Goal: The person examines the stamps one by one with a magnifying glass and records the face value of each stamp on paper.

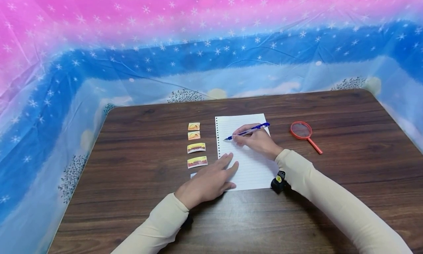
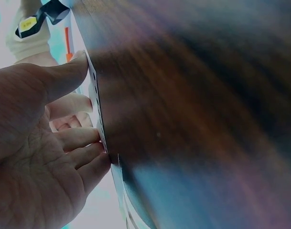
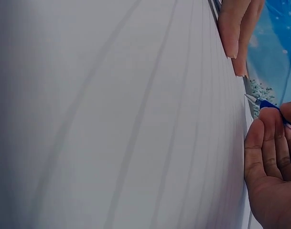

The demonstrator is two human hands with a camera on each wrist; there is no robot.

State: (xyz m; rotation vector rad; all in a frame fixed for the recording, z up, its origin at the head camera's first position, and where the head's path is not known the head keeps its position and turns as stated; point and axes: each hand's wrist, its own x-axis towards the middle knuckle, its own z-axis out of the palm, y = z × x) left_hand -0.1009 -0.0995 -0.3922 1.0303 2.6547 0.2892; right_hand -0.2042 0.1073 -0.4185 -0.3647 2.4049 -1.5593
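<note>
A lined sheet of paper (image 1: 246,176) with punched holes along its left edge lies on the table. My right hand (image 1: 256,139) pinches a blue pen (image 1: 261,127) between thumb and fingers. The pen's tip points down at the sheet's upper left, near the holes; in the right wrist view the pen tip (image 3: 250,98) is right at the paper surface. My left hand (image 1: 209,178) rests with fingers spread on the lower left of the sheet. In the left wrist view, the fingertips (image 2: 100,164) lie along the punched edge.
Left of the paper stand several small printed cards in a column, two orange ones (image 1: 194,135) above two yellow-and-red ones (image 1: 197,162). Another card (image 1: 193,175) is partly hidden by the left hand. A red magnifying glass (image 1: 301,130) lies to the right.
</note>
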